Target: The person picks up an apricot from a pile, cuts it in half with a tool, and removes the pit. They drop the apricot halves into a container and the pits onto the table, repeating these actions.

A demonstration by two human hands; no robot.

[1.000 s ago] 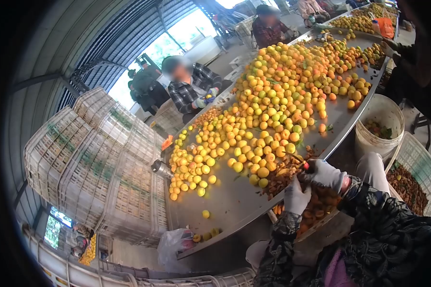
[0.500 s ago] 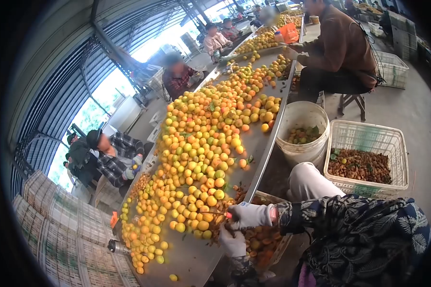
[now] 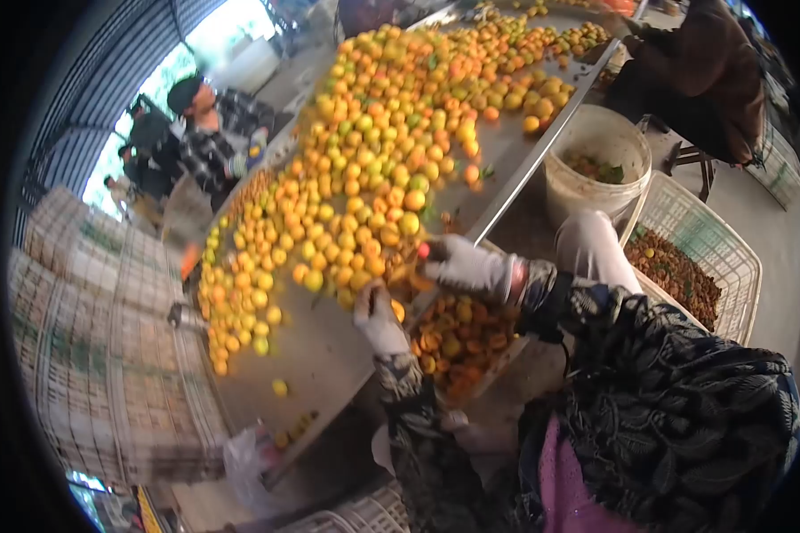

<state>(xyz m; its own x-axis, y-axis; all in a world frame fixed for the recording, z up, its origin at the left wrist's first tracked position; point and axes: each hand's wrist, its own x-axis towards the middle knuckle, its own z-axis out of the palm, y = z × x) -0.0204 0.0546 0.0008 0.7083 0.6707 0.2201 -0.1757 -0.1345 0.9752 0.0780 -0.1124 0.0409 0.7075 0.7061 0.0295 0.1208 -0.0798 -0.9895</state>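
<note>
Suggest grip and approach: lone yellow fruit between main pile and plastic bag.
Probably pinch the lone fruit across its sides, coming from above with the left hand: it looks round and sits apart on bare tabletop, with room all around.

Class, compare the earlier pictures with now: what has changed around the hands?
The left hand has moved away from the right hand, toward the fruit pile; whether it grips anything is unclear. The view has swung too. Unchanged: the right hand holds the red-tipped tool.
</note>
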